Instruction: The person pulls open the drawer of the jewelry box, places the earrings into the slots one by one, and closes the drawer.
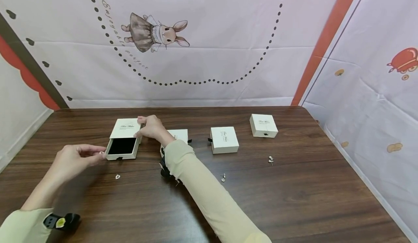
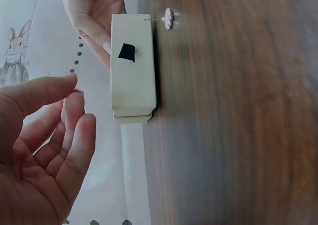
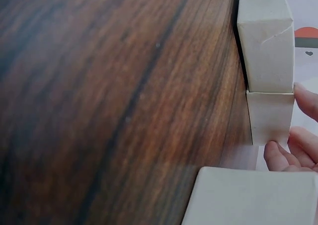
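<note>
Across a brown wood-grain table point(image 1: 310, 185), work goes on before a pale cloth point(image 1: 222, 25) printed with a rabbit point(image 1: 153, 34) in a dress, curving dots and heart shapes; to the right hangs another pale cloth point(image 1: 365, 101) with a red cartoon figure. Toward the table's left side sits an open white box point(image 1: 125, 126), its drawer point(image 1: 130, 156) pulled out toward the person, showing a black lining point(image 1: 119, 146). The right hand point(image 1: 151, 127) grips the box's cover, thumb and fingers curled at its right side and far end. Just left of the drawer, the left hand point(image 1: 73, 159) pinches a small silvery ornament point(image 1: 102, 152) between nearly closed fingertips. One loose ornament point(image 1: 117, 176) lies near the drawer front. Farther right are a box partly hidden by the right arm, a middle box point(image 1: 225, 140) and a far-right box point(image 1: 263, 125), with two small ornament clusters point(image 1: 271, 160) nearer the person.
</note>
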Motion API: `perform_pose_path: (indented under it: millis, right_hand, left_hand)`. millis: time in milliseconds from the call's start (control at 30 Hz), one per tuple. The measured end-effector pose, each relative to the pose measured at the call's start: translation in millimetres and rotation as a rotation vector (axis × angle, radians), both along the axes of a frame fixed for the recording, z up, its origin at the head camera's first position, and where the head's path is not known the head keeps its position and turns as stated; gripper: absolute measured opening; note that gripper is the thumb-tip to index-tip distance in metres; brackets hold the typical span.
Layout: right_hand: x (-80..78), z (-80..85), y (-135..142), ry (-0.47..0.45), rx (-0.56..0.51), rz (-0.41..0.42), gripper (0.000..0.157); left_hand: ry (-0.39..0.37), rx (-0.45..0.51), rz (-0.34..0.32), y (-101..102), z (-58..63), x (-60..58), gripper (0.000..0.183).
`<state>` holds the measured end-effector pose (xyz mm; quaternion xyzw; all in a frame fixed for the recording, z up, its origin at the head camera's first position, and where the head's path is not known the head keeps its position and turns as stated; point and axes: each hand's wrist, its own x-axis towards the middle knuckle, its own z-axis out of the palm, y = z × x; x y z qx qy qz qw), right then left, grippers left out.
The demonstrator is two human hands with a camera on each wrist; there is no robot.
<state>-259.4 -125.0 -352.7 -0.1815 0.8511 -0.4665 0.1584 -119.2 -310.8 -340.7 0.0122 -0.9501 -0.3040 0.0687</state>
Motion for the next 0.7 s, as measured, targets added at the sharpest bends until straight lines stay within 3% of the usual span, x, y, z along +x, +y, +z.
perform_pose_path:
  millis: [300, 700]
  right_hand:
    - [-0.8, 0.8, 0, 0.015, 0.008, -0.004, 0.062]
    - [0.3, -1.1, 0, 0.018, -0.003, -0.001, 0.062]
  left_hand:
    - [0.061, 0.03, -0.029, 4, 0.2, -9.5, 0.034]
    - [0.028, 0.06, -0.081, 12, -5.7, -22.0, 0.033]
